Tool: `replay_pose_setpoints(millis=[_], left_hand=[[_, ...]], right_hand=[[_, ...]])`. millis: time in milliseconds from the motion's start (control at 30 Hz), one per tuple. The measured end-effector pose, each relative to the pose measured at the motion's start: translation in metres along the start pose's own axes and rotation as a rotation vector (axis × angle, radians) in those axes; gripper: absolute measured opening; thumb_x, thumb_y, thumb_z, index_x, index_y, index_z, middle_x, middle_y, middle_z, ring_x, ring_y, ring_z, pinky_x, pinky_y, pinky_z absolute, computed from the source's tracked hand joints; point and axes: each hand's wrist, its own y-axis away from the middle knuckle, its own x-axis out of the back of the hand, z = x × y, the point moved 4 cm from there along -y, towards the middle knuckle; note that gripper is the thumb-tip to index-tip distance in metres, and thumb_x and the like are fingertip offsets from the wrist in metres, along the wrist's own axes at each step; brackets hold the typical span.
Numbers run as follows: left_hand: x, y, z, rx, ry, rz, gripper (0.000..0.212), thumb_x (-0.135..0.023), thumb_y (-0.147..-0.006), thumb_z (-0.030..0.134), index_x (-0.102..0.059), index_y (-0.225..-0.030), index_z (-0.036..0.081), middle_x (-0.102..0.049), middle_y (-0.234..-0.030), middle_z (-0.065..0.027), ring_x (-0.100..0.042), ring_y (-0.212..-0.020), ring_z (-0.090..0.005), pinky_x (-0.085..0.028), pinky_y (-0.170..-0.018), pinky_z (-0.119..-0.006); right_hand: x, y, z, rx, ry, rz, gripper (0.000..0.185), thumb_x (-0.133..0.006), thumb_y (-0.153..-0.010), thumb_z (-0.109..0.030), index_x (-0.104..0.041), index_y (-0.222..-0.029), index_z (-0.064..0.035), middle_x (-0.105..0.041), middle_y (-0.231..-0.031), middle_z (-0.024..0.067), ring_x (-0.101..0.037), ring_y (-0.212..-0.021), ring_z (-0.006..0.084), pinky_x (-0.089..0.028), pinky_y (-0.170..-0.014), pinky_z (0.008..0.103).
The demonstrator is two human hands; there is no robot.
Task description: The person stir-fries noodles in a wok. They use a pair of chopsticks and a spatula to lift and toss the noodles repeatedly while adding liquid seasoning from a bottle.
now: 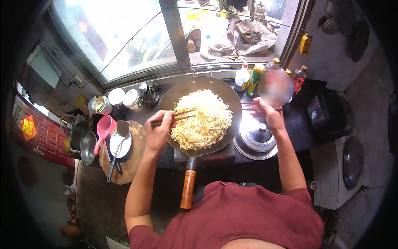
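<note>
A wide wok with a wooden handle stands on the stove in front of me, heaped with pale noodles. My left hand grips a pair of dark chopsticks at the wok's left rim, their tips over the noodles. From the right side, my right hand holds a second pair of chopsticks, which point left to the edge of the noodle heap. Whether either pair pinches any noodles cannot be told.
Left are a round chopping board with a plate and spatula, a pink ladle and a metal basin. Right stand a domed metal lid, bottles and a black appliance. A window is behind.
</note>
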Motion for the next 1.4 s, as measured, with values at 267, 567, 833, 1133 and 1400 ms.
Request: replay_pose_setpoints(millis=[267,567,833,1133,1400], left_hand=[[-0.019,-0.014,-0.041,0.024,0.215,0.103,0.023,-0.053,-0.095,0.015,-0.064,-0.095,-0.006,-0.066,-0.082,-0.0106,-0.065,-0.071,-0.0155,-0.056,-0.064,-0.026],[-0.005,-0.014,0.053,-0.246,-0.098,0.107,0.025,-0.052,-0.096,0.018,-0.064,-0.097,-0.004,-0.066,-0.08,-0.0079,-0.062,-0.07,-0.0128,-0.053,-0.066,-0.025],[-0.021,-0.011,0.019,-0.114,-0.239,-0.027,0.019,-0.056,-0.093,0.013,-0.066,-0.091,-0.003,-0.062,-0.072,-0.0005,-0.057,-0.065,-0.0067,-0.046,-0.06,-0.021],[-0.005,0.042,0.026,0.075,-0.11,-0.28,0.018,-0.054,-0.094,0.009,-0.065,-0.094,-0.004,-0.066,-0.079,-0.0059,-0.063,-0.071,-0.012,-0.052,-0.068,-0.024],[-0.006,-0.025,-0.039,-0.033,0.029,0.049,0.021,-0.055,-0.093,0.015,-0.065,-0.087,-0.003,-0.063,-0.07,-0.0026,-0.059,-0.063,-0.0088,-0.05,-0.058,-0.023]], right_hand=[[-0.068,-0.02,0.057,-0.186,-0.285,-0.091,0.027,-0.052,-0.093,-0.02,-0.062,-0.102,0.0026,-0.067,-0.087,0.0146,-0.068,-0.075,0.0245,-0.057,-0.068,0.0337],[-0.071,-0.022,0.031,-0.12,-0.54,-0.148,0.03,-0.053,-0.093,-0.022,-0.061,-0.106,0.0041,-0.065,-0.092,0.0176,-0.068,-0.079,0.0277,-0.056,-0.075,0.0371],[-0.017,0.0,0.003,0.024,-0.045,0.011,0.024,-0.051,-0.093,-0.018,-0.065,-0.096,0.0025,-0.066,-0.084,0.0123,-0.068,-0.072,0.0212,-0.056,-0.068,0.0311],[-0.003,0.026,-0.007,-0.148,0.021,-0.212,0.025,-0.055,-0.091,-0.017,-0.065,-0.096,0.0061,-0.066,-0.077,0.0143,-0.068,-0.066,0.0229,-0.058,-0.063,0.0312],[-0.069,-0.041,0.072,-0.163,-0.351,-0.174,0.024,-0.057,-0.091,-0.021,-0.063,-0.097,0.0015,-0.066,-0.081,0.012,-0.068,-0.069,0.0246,-0.057,-0.06,0.0355]])
